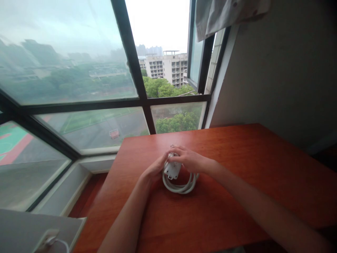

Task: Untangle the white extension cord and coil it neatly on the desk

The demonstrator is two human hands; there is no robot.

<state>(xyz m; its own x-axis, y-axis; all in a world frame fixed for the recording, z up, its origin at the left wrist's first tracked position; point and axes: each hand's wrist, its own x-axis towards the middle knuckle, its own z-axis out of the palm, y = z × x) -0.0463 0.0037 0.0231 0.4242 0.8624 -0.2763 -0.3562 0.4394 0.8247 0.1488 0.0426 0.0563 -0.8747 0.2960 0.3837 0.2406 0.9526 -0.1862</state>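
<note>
A white power strip [173, 171] is on the reddish-brown table, its near end facing me and its far part covered by my fingers. Its pale cable [181, 189] lies in several loops around and in front of it. My left hand [157, 168] grips the strip's left side, with the thumb and fingers partly hidden. From the right, my right hand [191, 160] reaches over the strip with bent fingers closed across its upper part. Whether a plug sits under the fingers cannot be made out.
The wooden table [226, 211] runs up to the windows. One window pane [197, 45] at the right stands open, with a light cloth [226, 15] hanging above. At lower left, a wall socket [50, 239] has a white plug and cord in it.
</note>
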